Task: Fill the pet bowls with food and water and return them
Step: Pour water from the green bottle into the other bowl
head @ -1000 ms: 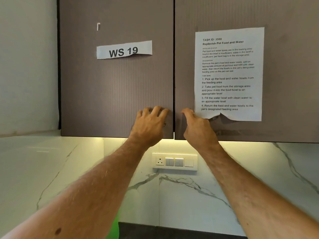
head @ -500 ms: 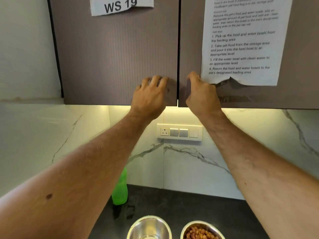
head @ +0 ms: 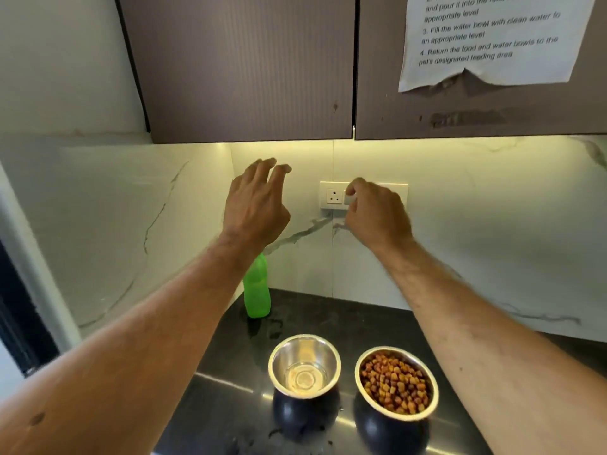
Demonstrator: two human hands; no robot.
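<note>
Two steel pet bowls with dark bases stand side by side on the black counter [head: 230,405]. The left bowl [head: 303,369] holds a little clear water. The right bowl [head: 396,382] is full of brown kibble. A green plastic bottle [head: 257,289] stands upright behind them against the marble wall. My left hand [head: 254,205] hangs in the air below the cupboards, fingers spread and empty. My right hand [head: 377,215] is beside it with fingers loosely curled, empty, in front of the wall socket panel [head: 333,195].
Two closed brown cupboard doors [head: 246,67] hang above the counter. A printed task sheet [head: 489,37] is taped to the right door. Marble walls close off the left side and the back. A dark gap shows at the far left edge.
Both hands have come off the lower edges of the cupboard doors and dropped to socket height. The view has tilted down, bringing both bowls and the bottle fully into sight.
</note>
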